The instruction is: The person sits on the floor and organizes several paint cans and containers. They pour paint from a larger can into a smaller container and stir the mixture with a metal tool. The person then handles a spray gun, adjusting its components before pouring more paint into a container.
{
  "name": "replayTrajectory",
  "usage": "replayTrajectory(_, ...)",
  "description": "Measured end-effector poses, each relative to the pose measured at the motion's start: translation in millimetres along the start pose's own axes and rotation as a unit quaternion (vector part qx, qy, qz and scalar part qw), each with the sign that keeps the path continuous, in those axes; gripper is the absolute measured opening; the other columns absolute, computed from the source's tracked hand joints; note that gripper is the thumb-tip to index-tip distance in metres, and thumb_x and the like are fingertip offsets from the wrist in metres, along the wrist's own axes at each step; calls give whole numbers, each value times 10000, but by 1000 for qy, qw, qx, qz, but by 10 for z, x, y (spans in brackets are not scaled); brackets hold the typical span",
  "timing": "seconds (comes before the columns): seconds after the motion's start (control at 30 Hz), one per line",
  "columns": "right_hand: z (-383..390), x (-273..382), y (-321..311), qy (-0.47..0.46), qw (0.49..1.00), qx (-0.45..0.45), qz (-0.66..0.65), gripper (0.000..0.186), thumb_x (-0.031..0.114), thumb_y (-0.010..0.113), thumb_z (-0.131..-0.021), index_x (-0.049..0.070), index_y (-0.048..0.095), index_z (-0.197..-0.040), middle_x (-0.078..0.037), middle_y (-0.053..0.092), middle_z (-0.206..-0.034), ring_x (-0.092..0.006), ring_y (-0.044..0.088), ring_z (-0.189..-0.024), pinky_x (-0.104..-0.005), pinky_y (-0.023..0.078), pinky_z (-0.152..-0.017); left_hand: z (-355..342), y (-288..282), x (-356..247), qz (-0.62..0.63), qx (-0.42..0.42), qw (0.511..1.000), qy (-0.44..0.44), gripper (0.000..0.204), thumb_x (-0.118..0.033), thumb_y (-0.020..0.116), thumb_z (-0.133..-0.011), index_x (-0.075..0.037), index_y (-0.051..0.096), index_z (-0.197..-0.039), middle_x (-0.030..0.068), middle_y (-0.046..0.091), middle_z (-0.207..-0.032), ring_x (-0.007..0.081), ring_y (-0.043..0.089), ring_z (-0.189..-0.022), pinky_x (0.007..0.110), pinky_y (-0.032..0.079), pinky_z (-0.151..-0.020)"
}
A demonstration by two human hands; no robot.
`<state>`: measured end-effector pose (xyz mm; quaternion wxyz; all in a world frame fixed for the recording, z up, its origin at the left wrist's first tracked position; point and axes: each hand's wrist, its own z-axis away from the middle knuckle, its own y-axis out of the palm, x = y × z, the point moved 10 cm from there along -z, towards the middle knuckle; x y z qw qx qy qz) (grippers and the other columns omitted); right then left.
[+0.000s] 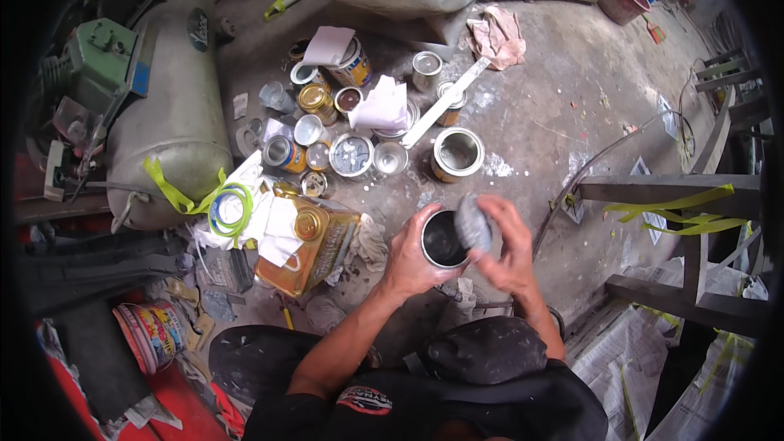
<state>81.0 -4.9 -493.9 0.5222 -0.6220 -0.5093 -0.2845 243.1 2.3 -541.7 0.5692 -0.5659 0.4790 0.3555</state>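
Observation:
My left hand (411,260) is wrapped round the side of a round metal can (442,238). Its open mouth faces up and the inside looks dark. At the can's right rim, my right hand (508,249) grips a grey rounded piece (473,225), held on edge between thumb and fingers. Whether it is a lid or a wad of cloth I cannot tell. Just beyond my hands stands an open paint tin (457,154) with a pale rim. A long white stick (445,104) lies slanted across the tins behind it.
Several paint tins and clear cups crowd the floor ahead, near a plastic cup (391,158). A rusty square canister (318,247) stands left, beside rolls of green tape (232,211). Farther left is a compressor tank (175,90). Wooden beams (670,189) and a hose (584,170) are on the right.

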Motion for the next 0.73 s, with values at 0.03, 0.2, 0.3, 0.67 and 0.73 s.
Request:
replayTrajectory(0.03,58,-348,-3,80,990,-13,-112,653,397,713,-836,-5,589,-1334,-226,633,-1212,-339,646,-1062,-441,522,-922,19,-3,44,0,-1,1000,-11,919,-224,942,-605,-53,459,-1368,181,651,-1215,340,671,-1106,424,544,-944)
replayTrajectory(0.2,1000,-2171,420,461,737,-37,-493,584,451,416,-1024,-27,508,-1348,-202,697,-1064,-329,731,-854,-399,633,-706,5,-14,162,13,-12,1000,-24,917,-207,961,-613,-20,447,-1349,109,664,-1151,191,664,-1052,357,534,-936)
replayTrajectory(0.3,1655,-2680,655,584,701,-75,-402,594,491,439,-1025,-23,501,-1315,-219,702,-1010,-325,736,-746,-376,645,-598,-17,-60,168,5,-25,1000,-7,911,-204,958,-617,-22,447,-1349,111,657,-1159,190,659,-1055,353,529,-938)
replayTrajectory(0.67,943,-2155,-278,337,884,-72,316,327,347,675,-917,31,732,-980,-222,670,-1011,-418,661,-954,-484,515,-807,-50,-59,196,1,-22,1000,-8,943,-223,951,-628,-12,433,-1389,127,651,-1192,221,658,-1083,363,525,-953)
replayTrajectory(0.73,805,-2316,-246,293,919,-74,254,462,305,714,-893,73,611,-1279,-245,639,-1114,-371,642,-1066,-455,498,-882,-73,-58,184,-2,-26,1000,7,953,-271,950,-641,-13,445,-1407,148,665,-1201,261,677,-1092,381,534,-954)
